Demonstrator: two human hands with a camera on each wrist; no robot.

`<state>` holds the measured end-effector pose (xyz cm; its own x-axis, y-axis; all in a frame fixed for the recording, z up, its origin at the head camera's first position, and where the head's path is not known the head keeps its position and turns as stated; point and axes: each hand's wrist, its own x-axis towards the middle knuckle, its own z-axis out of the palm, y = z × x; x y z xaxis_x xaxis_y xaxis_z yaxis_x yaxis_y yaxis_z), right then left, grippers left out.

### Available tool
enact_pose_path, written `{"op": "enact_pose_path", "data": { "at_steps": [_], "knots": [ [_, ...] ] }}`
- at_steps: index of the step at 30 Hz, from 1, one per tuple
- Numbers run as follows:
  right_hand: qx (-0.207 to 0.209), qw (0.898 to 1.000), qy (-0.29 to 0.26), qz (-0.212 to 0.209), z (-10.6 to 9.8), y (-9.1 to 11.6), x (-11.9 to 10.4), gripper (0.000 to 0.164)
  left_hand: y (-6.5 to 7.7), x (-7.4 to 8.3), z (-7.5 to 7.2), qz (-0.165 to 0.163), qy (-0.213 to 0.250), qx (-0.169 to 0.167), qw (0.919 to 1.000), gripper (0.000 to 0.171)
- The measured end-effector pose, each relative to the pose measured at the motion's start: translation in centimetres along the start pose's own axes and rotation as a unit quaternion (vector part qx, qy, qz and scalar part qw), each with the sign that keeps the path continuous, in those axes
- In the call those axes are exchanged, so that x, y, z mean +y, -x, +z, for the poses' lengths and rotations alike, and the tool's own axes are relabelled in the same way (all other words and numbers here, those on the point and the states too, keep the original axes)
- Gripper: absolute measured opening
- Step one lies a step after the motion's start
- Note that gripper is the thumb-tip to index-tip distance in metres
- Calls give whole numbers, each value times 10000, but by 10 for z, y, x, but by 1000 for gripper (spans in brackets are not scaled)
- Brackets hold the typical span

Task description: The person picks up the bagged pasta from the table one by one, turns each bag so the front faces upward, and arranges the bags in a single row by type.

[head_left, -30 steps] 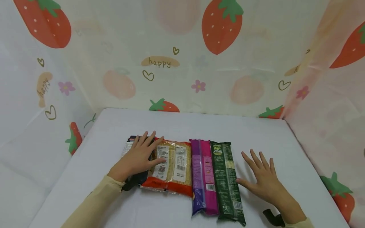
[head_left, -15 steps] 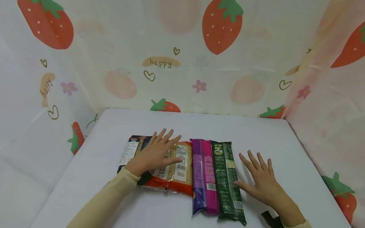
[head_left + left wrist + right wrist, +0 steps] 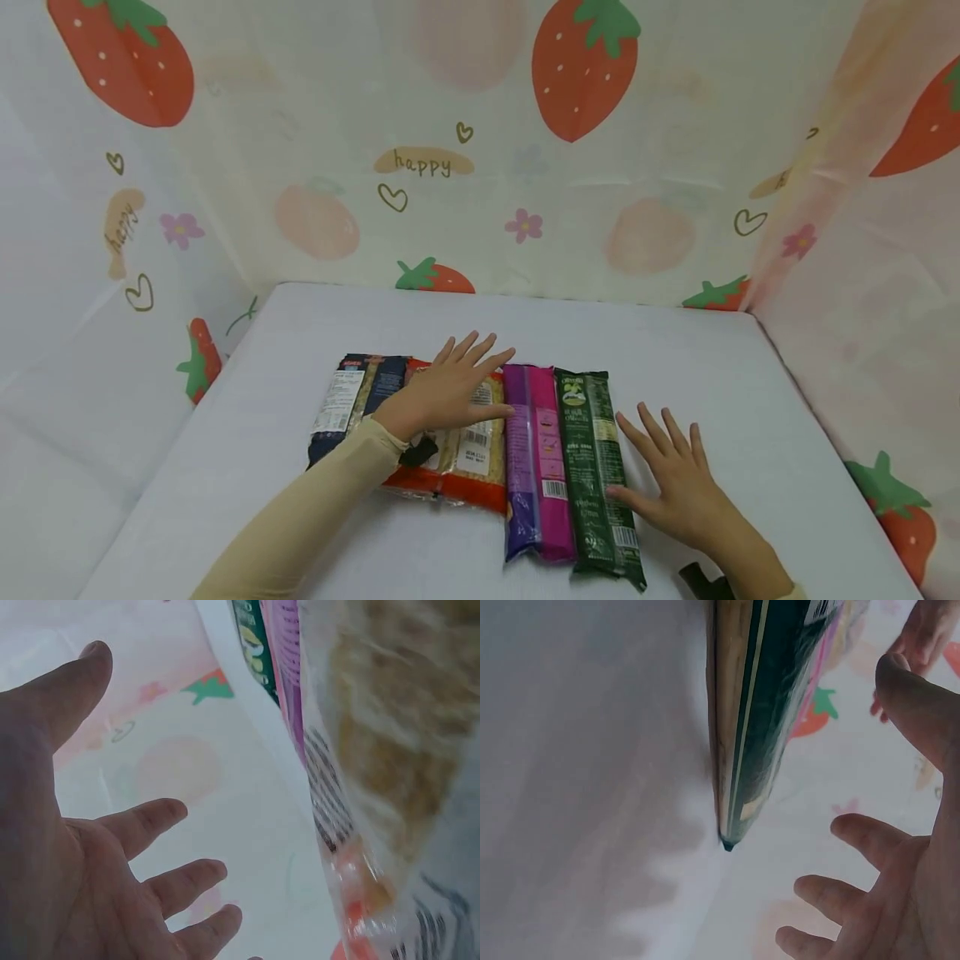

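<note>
In the head view my left hand, fingers spread, hovers over a red-ended clear bag of pale grain-like food. The left wrist view shows a gap between that hand and the bag. Left of it lies a dark blue food bag, partly covered by the sleeve. A purple and pink packet and a dark green packet lie side by side to the right. My right hand is spread beside the green packet, its thumb over the packet's edge; in the right wrist view they stand apart.
The packages lie in a row on a white-covered table. A strawberry-printed curtain encloses the back and both sides. A black wrist mount sits under the right wrist, another black one by the left.
My left hand has moved right, from the dark blue bag across the red-ended one, uncovering the blue bag. My right hand has shifted slightly left toward the green packet. The packages stay put.
</note>
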<state>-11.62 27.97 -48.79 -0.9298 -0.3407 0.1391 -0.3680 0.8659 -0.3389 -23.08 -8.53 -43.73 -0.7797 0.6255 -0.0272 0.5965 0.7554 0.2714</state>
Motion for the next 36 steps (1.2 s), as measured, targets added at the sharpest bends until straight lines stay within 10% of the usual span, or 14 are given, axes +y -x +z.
{"op": "enact_pose_path", "data": {
  "at_steps": [36],
  "knots": [
    [-529,9970,-567,-78,11,10,-13,103,-95,39,37,192,-261,-496,9982,90]
  ]
}}
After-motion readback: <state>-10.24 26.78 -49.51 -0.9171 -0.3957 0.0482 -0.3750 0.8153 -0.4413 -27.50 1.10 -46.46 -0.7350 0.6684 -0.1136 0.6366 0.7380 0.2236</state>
